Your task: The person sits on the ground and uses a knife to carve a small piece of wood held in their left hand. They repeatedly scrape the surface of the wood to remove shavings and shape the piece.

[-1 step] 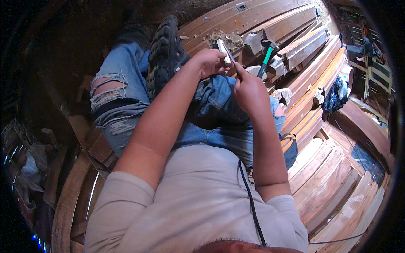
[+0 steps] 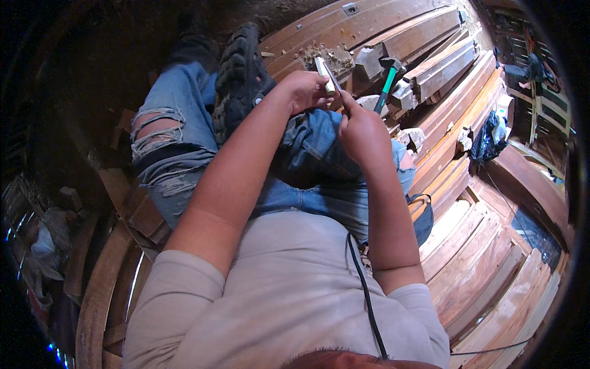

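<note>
Above my lap, my left hand (image 2: 302,91) is closed around a small, pale, flat-sided block (image 2: 321,67), which sticks out past the fingers and tilts away from me. My right hand (image 2: 364,130) grips a thin metal-bladed tool (image 2: 335,81), its index finger stretched along it. The blade lies against or right beside the block's right side; I cannot tell if it touches. Its handle is hidden in my fist, so its exact kind does not show. A hammer (image 2: 386,88) with a green and black handle rests on the wood just right of my right hand.
Long brown wooden planks and beams (image 2: 424,40) lie ahead and to the right. Wood shavings (image 2: 329,56) are scattered beyond my hands. A black plastic bag (image 2: 488,138) sits at the right. My crossed legs in torn jeans (image 2: 178,129) and a black shoe (image 2: 239,80) lie close by.
</note>
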A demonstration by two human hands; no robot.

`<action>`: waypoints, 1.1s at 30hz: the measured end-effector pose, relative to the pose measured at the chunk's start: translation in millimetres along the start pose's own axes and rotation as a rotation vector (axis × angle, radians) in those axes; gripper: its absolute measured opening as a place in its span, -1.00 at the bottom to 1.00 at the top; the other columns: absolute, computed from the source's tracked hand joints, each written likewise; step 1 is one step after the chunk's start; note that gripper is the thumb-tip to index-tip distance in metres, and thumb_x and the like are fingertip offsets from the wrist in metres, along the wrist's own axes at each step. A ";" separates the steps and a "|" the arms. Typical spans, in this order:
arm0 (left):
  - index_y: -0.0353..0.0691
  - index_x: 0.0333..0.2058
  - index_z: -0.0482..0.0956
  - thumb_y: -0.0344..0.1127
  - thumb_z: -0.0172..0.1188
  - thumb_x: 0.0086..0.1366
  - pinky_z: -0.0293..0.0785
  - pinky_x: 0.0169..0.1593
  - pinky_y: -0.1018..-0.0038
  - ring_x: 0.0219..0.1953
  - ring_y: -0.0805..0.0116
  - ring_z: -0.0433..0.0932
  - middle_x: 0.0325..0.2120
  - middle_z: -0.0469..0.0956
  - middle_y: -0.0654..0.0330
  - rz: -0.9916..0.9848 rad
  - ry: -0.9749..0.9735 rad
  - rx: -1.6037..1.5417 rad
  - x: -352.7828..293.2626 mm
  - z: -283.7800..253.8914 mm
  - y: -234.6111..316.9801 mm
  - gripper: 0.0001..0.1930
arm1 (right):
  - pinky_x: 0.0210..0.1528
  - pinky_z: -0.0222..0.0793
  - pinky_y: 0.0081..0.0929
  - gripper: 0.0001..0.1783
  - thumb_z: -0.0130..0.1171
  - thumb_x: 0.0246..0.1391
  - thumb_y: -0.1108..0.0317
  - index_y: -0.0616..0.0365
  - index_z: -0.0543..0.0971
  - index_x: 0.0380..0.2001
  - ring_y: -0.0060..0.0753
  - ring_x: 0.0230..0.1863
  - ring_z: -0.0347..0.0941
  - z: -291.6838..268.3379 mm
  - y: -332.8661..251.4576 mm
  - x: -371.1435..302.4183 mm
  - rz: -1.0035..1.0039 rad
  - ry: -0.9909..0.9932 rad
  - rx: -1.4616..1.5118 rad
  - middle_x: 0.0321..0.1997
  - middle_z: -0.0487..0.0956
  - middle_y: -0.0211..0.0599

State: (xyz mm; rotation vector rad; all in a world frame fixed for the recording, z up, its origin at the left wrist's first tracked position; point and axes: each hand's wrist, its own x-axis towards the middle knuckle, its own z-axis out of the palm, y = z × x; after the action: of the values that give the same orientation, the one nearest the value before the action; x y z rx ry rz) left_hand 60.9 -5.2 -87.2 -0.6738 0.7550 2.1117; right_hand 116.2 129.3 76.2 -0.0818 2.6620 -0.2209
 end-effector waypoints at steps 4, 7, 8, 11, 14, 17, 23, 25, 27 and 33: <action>-0.30 0.04 0.54 -0.26 0.09 0.54 0.63 0.03 0.26 -0.13 0.19 0.64 -0.13 0.67 0.08 -0.005 -0.003 0.025 -1.3 -3.3 0.3 -0.74 | -0.04 0.55 0.12 -0.53 0.03 0.30 0.33 -0.08 0.56 0.26 0.20 -0.09 0.67 1.8 -4.1 0.5 0.053 -0.020 -0.040 -0.19 0.70 0.16; -0.30 0.04 0.54 -0.24 0.08 0.55 0.62 0.03 0.27 -0.10 0.19 0.64 -0.13 0.66 0.07 -0.004 -0.024 0.057 -1.7 -4.9 3.0 -0.72 | -0.04 0.55 0.11 -0.52 0.03 0.29 0.34 -0.08 0.56 0.26 0.20 -0.09 0.67 2.7 -5.7 0.8 0.036 0.004 -0.025 -0.19 0.70 0.16; -0.34 0.10 0.50 -0.25 0.03 0.56 0.62 0.05 0.23 -0.10 0.15 0.65 -0.10 0.64 0.02 0.005 0.002 0.051 -1.9 -3.7 2.2 -0.70 | -0.03 0.55 0.10 -0.52 0.02 0.30 0.33 -0.10 0.56 0.26 0.21 -0.09 0.67 3.5 -6.6 0.5 0.044 0.014 -0.050 -0.19 0.70 0.14; -0.47 0.10 0.44 -0.32 -0.11 0.57 0.69 -0.04 0.24 -0.13 0.08 0.70 -0.15 0.66 -0.11 0.039 0.039 -0.044 -5.9 1.3 4.2 -0.66 | -0.03 0.55 0.10 -0.52 0.01 0.30 0.33 -0.13 0.56 0.27 0.21 -0.09 0.67 -0.8 -5.5 0.5 0.047 0.018 -0.001 -0.17 0.71 0.13; -0.51 0.07 0.44 -0.33 -0.16 0.58 0.70 -0.04 0.25 -0.16 0.09 0.70 -0.17 0.66 -0.12 0.046 0.026 -0.028 -13.8 6.7 7.8 -0.66 | -0.04 0.56 0.10 -0.51 0.01 0.30 0.32 -0.15 0.56 0.28 0.21 -0.08 0.67 -8.1 -0.4 -3.4 0.058 0.003 0.034 -0.15 0.71 0.13; -0.49 0.04 0.47 -0.32 -0.15 0.58 0.69 -0.06 0.28 -0.18 0.13 0.70 -0.19 0.66 -0.07 0.079 -0.002 0.017 -16.9 3.5 8.5 -0.67 | -0.04 0.56 0.11 -0.49 0.01 0.29 0.32 -0.14 0.54 0.29 0.21 -0.09 0.67 -10.4 -2.5 -11.4 0.048 0.030 0.016 -0.14 0.71 0.13; -0.39 -0.04 0.55 -0.35 0.00 0.55 0.69 -0.10 0.36 -0.22 0.23 0.69 -0.25 0.67 0.05 0.098 -0.015 0.050 -9.0 -0.9 3.2 -0.77 | -0.02 0.57 0.11 -0.49 0.00 0.26 0.33 -0.08 0.55 0.27 0.21 -0.10 0.68 -9.5 -6.0 -16.9 0.030 0.045 -0.049 -0.16 0.72 0.10; -0.36 -0.04 0.56 -0.36 0.07 0.52 0.68 -0.11 0.37 -0.23 0.27 0.68 -0.27 0.67 0.09 0.139 -0.034 0.097 -8.7 -4.3 0.0 -0.80 | -0.02 0.57 0.11 -0.50 0.00 0.26 0.34 -0.07 0.56 0.26 0.21 -0.10 0.69 -10.7 -9.7 -15.2 0.048 0.024 -0.060 -0.15 0.72 0.12; -0.34 -0.02 0.56 -0.37 0.14 0.49 0.69 -0.12 0.38 -0.23 0.31 0.68 -0.27 0.66 0.13 0.216 -0.059 0.174 -7.0 -4.9 -4.7 -0.80 | -0.02 0.57 0.11 -0.50 0.00 0.25 0.35 -0.06 0.56 0.25 0.21 -0.10 0.69 -10.2 -10.9 -13.9 0.057 0.018 -0.065 -0.16 0.71 0.14; -0.21 0.14 0.55 -0.37 0.23 0.44 0.68 -0.06 0.33 -0.17 0.37 0.64 -0.17 0.64 0.20 0.304 -0.035 0.370 -13.1 0.2 -11.1 -0.67 | 0.04 0.55 0.11 -0.53 0.01 0.29 0.30 -0.02 0.58 0.24 0.24 -0.04 0.67 -8.8 -5.0 -14.0 0.055 0.020 -0.002 -0.10 0.70 0.17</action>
State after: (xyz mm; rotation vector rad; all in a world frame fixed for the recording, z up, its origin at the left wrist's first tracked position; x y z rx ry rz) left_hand 77.1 -5.6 -81.4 -0.3361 1.2538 2.1577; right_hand 124.7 126.9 91.0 -0.0069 2.6809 -0.2024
